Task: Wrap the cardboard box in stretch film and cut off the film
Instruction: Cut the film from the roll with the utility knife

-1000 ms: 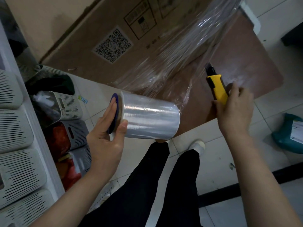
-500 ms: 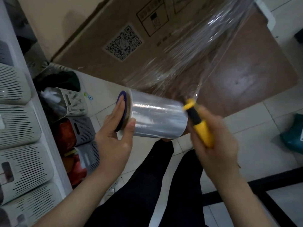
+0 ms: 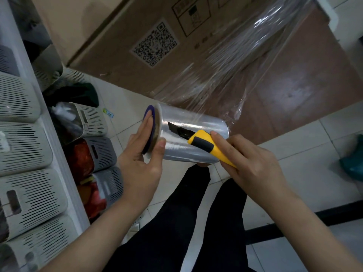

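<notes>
Baskets: slatted storage baskets (image 3: 21, 146) line the shelf at far left, well clear of the work.
Left hand: the left hand (image 3: 141, 163) is closed on the capped end of the film roll (image 3: 193, 138), palm on the purple end cap (image 3: 150, 128), thumb underneath, holding the roll level.
Knife: the utility knife (image 3: 204, 144) has its blade out, lying along the roll's face and pointing toward the cap.
Right hand: the right hand (image 3: 255, 163) is gripping the yellow handle, forefinger stretched along it.
Film: a sheet of stretch film (image 3: 225, 75) runs taut from the roll up to the cardboard box (image 3: 176, 46), which stands on the floor ahead, its right part already wrapped.
Step in hand: probably cutting the film free at the roll.
How to do it well: keep the sheet tight, hold the blade shallow so it parts only the outer layer, and draw it away from the left thumb.
Risk: slack film will bunch instead of slicing.
</notes>
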Action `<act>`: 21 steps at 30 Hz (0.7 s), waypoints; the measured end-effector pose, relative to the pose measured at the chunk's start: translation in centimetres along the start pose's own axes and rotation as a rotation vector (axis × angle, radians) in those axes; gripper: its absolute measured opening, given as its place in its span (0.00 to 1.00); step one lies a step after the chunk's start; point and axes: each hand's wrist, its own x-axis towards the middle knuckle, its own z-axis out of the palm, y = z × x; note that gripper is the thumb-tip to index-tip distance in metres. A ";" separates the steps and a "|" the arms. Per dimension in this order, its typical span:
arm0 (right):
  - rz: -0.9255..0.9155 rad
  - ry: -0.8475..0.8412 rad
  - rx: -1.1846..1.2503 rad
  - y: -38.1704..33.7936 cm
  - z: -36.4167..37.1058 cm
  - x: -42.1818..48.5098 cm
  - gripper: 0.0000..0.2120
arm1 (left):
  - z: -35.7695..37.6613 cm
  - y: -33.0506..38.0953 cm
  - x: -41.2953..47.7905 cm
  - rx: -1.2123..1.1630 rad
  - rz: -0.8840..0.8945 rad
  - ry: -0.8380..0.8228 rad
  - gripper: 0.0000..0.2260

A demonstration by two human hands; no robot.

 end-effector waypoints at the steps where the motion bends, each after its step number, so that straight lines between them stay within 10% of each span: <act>1: -0.001 -0.011 -0.010 0.1 0.1 -0.1 0.21 | 0.0 0.0 0.1 -0.004 -0.002 0.001 0.23; 14: 0.261 -0.301 -0.193 7.7 -1.3 -5.3 0.39 | -2.2 -1.6 -0.6 0.035 -0.062 0.041 0.22; 21: 0.450 -0.337 -0.251 9.3 -1.6 -7.7 0.28 | -2.5 -1.8 -0.4 0.035 -0.092 0.035 0.21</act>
